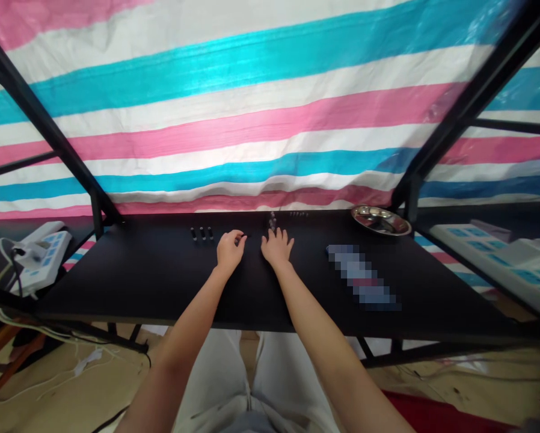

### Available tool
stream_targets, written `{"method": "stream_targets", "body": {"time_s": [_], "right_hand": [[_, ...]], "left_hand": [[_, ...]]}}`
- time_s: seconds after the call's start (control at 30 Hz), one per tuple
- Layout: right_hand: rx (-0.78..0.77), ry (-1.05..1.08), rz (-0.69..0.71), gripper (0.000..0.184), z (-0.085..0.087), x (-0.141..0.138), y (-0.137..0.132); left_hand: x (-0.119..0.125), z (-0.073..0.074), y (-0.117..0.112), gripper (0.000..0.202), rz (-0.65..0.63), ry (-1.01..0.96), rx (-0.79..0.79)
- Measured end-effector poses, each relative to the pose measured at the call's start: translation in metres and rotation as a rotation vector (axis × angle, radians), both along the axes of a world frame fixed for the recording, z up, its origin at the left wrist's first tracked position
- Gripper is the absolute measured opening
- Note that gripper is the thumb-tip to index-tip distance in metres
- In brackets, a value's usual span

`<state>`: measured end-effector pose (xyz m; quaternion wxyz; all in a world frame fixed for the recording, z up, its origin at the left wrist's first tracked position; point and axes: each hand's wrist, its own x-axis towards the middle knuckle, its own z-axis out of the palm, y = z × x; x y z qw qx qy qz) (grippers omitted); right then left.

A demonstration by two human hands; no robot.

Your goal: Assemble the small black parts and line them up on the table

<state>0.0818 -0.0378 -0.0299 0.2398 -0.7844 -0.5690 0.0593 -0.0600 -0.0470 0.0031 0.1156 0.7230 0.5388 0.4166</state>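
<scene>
My left hand is closed in a pinch above the black table. A small dark stick-like piece pokes out past its fingertips; its kind is too small to make out. To the left of that hand, several short black cylinders with pale ends lie side by side. My right hand rests palm down, fingers spread. Just beyond its fingertips is a cluster of small shiny pieces, partly hidden by the fingers. Farther right, several tiny pale pieces form a row near the back edge.
A round metal dish stands at the back right. A blurred-out bluish item lies in front of it. Power strips with cables sit at the left, and another at the right. Black frame posts and a striped sheet bound the table.
</scene>
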Motion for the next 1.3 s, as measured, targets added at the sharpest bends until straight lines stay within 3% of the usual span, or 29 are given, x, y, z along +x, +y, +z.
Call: {"method": "stream_targets", "body": {"time_s": [0.2, 0.47, 0.9, 1.3], "right_hand": [[-0.045, -0.029, 0.030, 0.052, -0.001, 0.000, 0.001], [-0.054, -0.029, 0.038, 0.052, -0.003, 0.000, 0.003], [-0.042, -0.045, 0.081, 0.048, -0.001, -0.003, -0.005], [0.181, 0.001, 0.210, 0.037, 0.009, -0.018, -0.014]], "left_hand": [[-0.007, -0.011, -0.005, 0.015, -0.013, -0.224, -0.075], [-0.004, -0.008, -0.012, 0.013, -0.072, -0.167, -0.053], [-0.005, -0.008, -0.011, 0.016, -0.047, -0.283, -0.080], [-0.007, -0.009, -0.008, 0.016, -0.013, -0.405, -0.086]]}}
